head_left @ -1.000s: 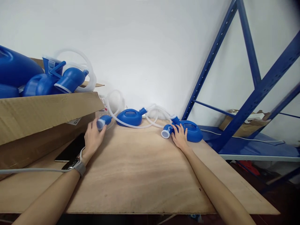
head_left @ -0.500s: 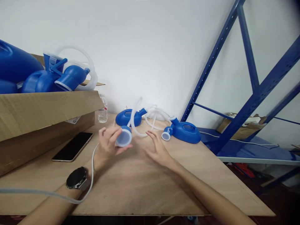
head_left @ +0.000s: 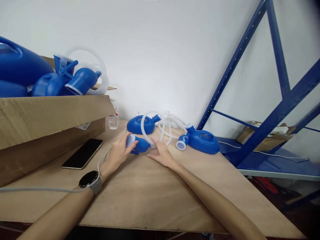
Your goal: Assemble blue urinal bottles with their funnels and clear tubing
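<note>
My left hand [head_left: 120, 151] grips a blue urinal funnel head [head_left: 142, 145] by its white-rimmed mouth, low over the table. From its narrow end a clear hose [head_left: 145, 128] loops up and back. My right hand [head_left: 162, 154] is at that narrow end, thumb and fingers apart around the hose joint; whether they touch it I cannot tell. Behind my hands stands a blue urinal bottle [head_left: 141, 125] with a handle and slanted neck. To the right lies a second blue urinal bottle [head_left: 204, 142], with another funnel head [head_left: 182, 142] against it.
At the left a cardboard box [head_left: 55, 113] holds several blue bottles and funnel heads. A phone [head_left: 83, 154] lies beside it, and a water bottle [head_left: 113, 118] stands behind. A white cable [head_left: 50, 190] crosses my left wrist. Blue metal shelving [head_left: 265, 163] stands at the right.
My left hand has turned the funnel head so its mouth faces left instead of toward me, and lowered it slightly. My right hand has come closer to its narrow end.
</note>
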`<state>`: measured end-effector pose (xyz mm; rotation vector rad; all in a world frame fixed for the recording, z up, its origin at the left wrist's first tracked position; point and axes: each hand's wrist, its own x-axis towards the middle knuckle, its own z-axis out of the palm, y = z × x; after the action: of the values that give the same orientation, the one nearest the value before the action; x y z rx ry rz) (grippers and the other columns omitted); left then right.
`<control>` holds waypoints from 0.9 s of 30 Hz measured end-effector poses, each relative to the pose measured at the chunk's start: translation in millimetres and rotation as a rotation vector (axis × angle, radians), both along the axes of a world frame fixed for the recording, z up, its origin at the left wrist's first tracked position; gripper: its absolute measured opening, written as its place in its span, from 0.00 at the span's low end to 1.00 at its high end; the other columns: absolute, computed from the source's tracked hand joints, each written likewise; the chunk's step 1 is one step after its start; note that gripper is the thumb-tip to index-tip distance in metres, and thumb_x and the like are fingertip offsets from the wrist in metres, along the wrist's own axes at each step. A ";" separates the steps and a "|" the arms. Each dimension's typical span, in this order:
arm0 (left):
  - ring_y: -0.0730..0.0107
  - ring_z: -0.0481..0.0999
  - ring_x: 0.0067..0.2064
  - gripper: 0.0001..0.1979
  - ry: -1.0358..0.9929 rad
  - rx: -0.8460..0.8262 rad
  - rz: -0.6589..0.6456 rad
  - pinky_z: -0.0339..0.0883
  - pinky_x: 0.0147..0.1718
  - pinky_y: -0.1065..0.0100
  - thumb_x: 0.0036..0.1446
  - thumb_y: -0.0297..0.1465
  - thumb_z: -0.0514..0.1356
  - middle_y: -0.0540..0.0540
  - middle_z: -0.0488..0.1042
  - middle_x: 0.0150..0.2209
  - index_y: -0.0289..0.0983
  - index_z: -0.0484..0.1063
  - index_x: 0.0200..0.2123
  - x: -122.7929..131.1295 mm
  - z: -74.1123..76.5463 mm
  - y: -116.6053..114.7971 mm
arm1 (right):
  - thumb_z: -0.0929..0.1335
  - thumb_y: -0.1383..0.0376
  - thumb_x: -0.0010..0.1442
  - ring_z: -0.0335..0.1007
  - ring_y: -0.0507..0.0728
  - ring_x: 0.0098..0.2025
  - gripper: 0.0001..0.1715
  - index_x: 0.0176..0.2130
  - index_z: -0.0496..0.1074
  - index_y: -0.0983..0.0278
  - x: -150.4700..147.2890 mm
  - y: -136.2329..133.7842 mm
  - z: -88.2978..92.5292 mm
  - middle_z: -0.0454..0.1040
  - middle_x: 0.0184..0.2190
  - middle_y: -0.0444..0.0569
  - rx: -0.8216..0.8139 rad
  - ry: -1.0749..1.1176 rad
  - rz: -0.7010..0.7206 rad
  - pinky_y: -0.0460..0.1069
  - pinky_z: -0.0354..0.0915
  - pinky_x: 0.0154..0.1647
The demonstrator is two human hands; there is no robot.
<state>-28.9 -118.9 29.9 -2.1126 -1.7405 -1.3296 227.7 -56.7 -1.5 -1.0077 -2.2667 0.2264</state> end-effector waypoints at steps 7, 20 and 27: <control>0.54 0.82 0.35 0.21 0.115 -0.175 0.012 0.67 0.33 0.63 0.67 0.47 0.51 0.42 0.81 0.36 0.39 0.71 0.52 27.7 15.8 -24.4 | 0.76 0.39 0.49 0.64 0.71 0.65 0.58 0.68 0.61 0.58 -16.5 -43.0 20.4 0.68 0.62 0.58 0.246 -0.060 0.001 0.70 0.52 0.71; 0.70 0.66 0.23 0.20 -0.682 -0.330 -0.423 0.61 0.22 0.68 0.68 0.48 0.46 0.52 0.69 0.25 0.40 0.68 0.38 44.3 3.6 -13.5 | 0.77 0.43 0.51 0.75 0.66 0.56 0.44 0.60 0.68 0.58 11.8 -55.8 30.6 0.76 0.54 0.53 0.142 0.218 -0.001 0.61 0.71 0.59; 0.69 0.73 0.28 0.20 -0.766 -0.264 -0.120 0.69 0.27 0.68 0.58 0.42 0.59 0.53 0.71 0.33 0.42 0.59 0.49 29.7 2.2 -1.8 | 0.77 0.47 0.52 0.71 0.69 0.58 0.45 0.62 0.66 0.59 24.1 -36.6 32.6 0.74 0.57 0.57 0.122 0.458 -0.298 0.65 0.68 0.59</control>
<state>0.8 -120.7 32.1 -1.9859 -2.1595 -2.2757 251.8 -93.3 31.1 -1.0863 -1.6782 0.1671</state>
